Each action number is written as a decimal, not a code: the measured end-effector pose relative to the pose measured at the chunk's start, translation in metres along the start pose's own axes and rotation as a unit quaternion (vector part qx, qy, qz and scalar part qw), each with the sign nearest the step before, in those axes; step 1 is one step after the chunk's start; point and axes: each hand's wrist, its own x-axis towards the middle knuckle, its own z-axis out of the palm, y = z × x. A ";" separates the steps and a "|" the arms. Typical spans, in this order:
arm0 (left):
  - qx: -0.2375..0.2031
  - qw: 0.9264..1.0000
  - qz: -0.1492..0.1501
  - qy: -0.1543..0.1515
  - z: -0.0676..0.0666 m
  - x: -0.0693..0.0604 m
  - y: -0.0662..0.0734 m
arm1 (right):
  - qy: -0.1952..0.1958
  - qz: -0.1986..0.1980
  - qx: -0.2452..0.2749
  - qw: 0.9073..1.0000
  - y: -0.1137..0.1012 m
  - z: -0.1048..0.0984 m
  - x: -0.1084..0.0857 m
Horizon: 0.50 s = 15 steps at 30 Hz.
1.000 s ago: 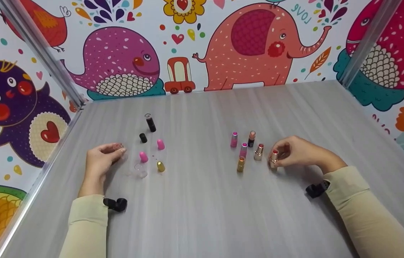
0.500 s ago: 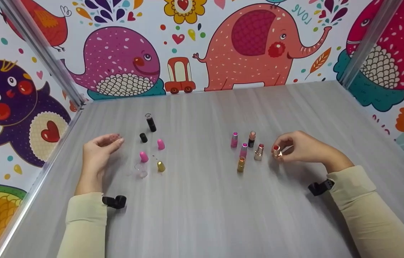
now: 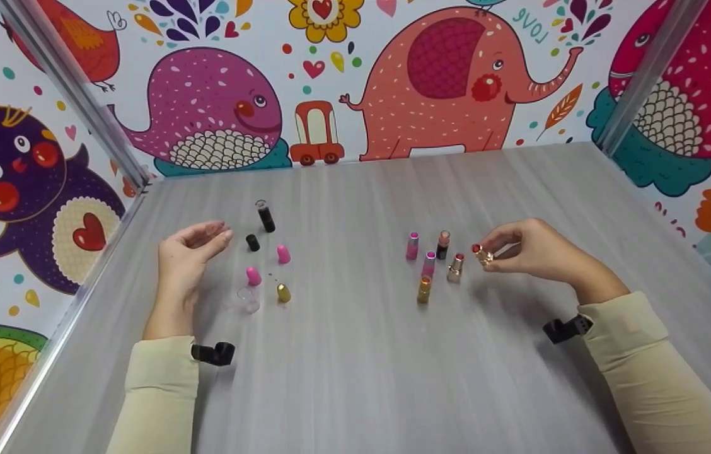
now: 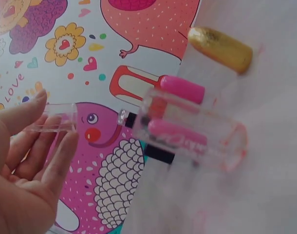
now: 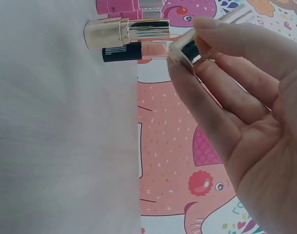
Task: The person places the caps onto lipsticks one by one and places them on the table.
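My left hand (image 3: 186, 268) pinches a clear lipstick cap (image 4: 61, 116) between thumb and fingers, above the table's left side. Over on the right, my right hand (image 3: 535, 255) grips a gold lipstick (image 3: 484, 256) with a red tip, raised off the tabletop and tilted left. Close beside it stands a similar gold lipstick (image 3: 455, 270). Further left are two pink lipsticks, the rear one (image 3: 413, 247) and the front one (image 3: 428, 267), a black lipstick (image 3: 442, 251) with a peach-toned top and another gold lipstick (image 3: 423, 292).
Near my left hand stand two pink caps (image 3: 283, 255), a gold cap (image 3: 283, 293), a clear cap (image 3: 248, 301), a short black cap (image 3: 253, 243) and a black tube (image 3: 266, 219) with a clear top. Printed panels (image 3: 324, 75) border the grey table (image 3: 343, 353).
My right hand has lifted the gold lipstick off the table and tipped it left. My left hand, still holding the clear cap, has moved further from me and slightly right.
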 end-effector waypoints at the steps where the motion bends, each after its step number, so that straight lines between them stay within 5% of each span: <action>1: 0.004 1.000 0.003 -0.001 0.002 -0.001 0.001 | 0.008 0.002 -0.001 1.000 -0.001 0.000 0.000; 15: 0.027 0.998 0.054 -0.035 0.032 -0.019 0.015 | 0.080 0.015 -0.004 0.997 -0.017 0.005 -0.002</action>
